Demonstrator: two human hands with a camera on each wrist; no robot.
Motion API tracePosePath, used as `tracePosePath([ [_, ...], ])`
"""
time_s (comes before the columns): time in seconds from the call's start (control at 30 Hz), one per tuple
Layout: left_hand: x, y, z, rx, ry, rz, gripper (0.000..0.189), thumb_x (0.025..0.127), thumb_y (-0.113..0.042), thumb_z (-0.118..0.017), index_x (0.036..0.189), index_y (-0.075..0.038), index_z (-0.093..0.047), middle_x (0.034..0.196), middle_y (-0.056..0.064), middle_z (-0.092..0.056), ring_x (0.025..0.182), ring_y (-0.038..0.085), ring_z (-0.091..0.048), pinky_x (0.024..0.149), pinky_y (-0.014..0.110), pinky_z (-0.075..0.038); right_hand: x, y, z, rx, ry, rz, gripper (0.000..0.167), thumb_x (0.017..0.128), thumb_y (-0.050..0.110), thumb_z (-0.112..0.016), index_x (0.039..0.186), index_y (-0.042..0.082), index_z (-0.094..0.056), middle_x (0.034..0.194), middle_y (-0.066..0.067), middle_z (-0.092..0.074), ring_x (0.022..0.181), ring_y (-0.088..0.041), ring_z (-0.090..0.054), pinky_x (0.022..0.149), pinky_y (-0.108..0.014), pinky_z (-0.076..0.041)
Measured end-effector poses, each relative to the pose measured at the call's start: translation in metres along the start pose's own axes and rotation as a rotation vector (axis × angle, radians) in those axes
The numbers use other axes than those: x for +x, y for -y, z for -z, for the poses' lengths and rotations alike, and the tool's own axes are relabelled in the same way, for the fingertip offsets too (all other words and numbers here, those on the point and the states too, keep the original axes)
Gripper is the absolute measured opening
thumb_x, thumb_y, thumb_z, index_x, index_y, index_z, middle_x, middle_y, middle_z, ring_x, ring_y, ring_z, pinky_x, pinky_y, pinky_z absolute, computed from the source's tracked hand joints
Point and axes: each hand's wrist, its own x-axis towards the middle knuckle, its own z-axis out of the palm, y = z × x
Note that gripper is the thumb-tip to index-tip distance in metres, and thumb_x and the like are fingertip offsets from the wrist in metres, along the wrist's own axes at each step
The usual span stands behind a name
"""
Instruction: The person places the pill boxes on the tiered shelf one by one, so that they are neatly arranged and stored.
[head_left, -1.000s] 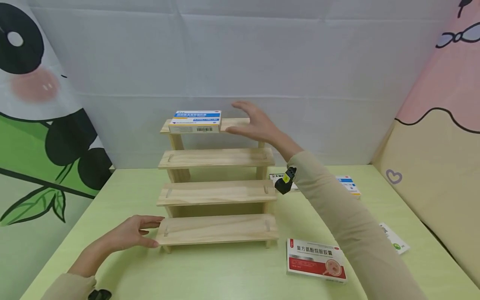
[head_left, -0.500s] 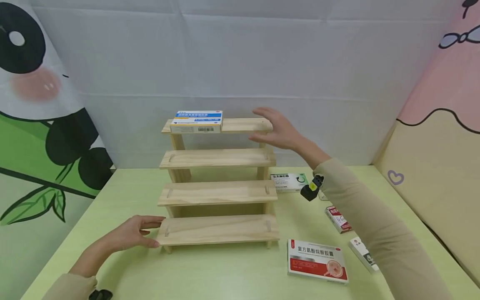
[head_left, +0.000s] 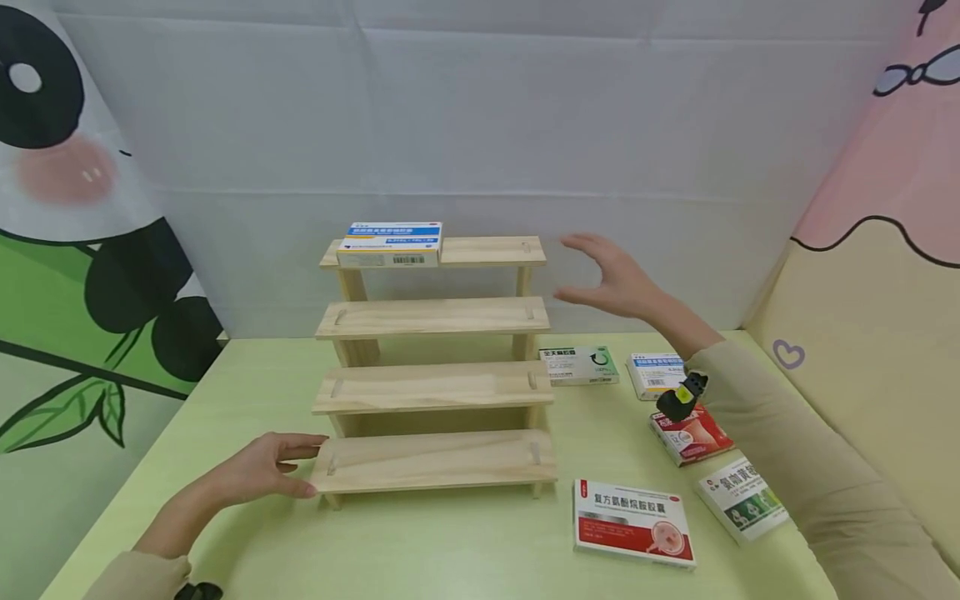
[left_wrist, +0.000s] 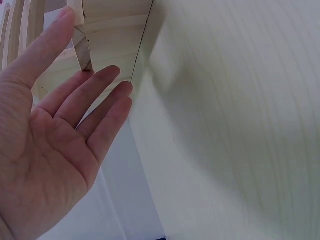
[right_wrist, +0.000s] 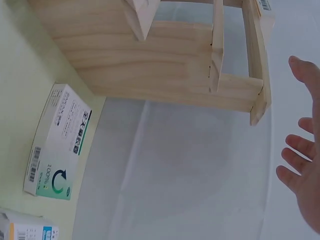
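A wooden display stand (head_left: pixel 438 387) with stepped shelves sits on the table. My left hand (head_left: pixel 243 475) is at the left end of its lowest shelf (head_left: pixel 435 460). In the left wrist view, the thumb and index fingertip touch the board's end, while the other fingers (left_wrist: pixel 107 120) extend loosely below. A white and blue medicine box (head_left: pixel 392 244) lies on the left part of the top shelf (head_left: pixel 491 250). My right hand (head_left: pixel 611 275) hovers in the air right of that shelf, thumb and fingers spread, holding nothing; the right wrist view shows it apart from the stand.
Right of the stand lie a white and green box (head_left: pixel 579 365), a blue and white box (head_left: pixel 654 375), a red box (head_left: pixel 693 435), a green and white box (head_left: pixel 742 500) and a larger red and white box (head_left: pixel 633 522). A pale cloth wall (head_left: pixel 480 117) stands behind.
My right hand has moved rightward and slightly down from beside the box on the top shelf, uncovering the shelf's right end and boxes on the table. The left hand has stayed put.
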Motion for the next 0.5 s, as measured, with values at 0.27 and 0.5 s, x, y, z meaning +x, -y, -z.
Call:
tracePosePath([
  [0.27, 0.0, 0.0, 0.0, 0.018, -0.006, 0.013, 0.073, 0.074, -0.021, -0.075, 0.127, 0.015, -0.04, 0.126, 0.033, -0.044, 0.114, 0.048, -0.044, 0.086, 0.058, -0.041, -0.034, -0.023, 0.012, -0.02, 0.01, -0.049, 0.072, 0.076, 0.029, -0.072, 0.136, 0.003, -0.039, 0.139, -0.019, -0.036, 0.129, -0.035, -0.029, 0.101, -0.055, -0.025],
  [0.5, -0.001, 0.002, 0.001, 0.001, -0.005, 0.005, 0.073, 0.074, -0.021, -0.075, 0.127, 0.015, -0.04, 0.127, 0.034, -0.044, 0.114, 0.032, -0.051, 0.086, 0.059, -0.041, -0.067, -0.046, 0.018, -0.047, 0.01, -0.135, 0.073, 0.075, 0.028, -0.073, 0.135, 0.003, -0.039, 0.139, -0.019, -0.036, 0.129, -0.037, -0.029, 0.1, -0.057, -0.024],
])
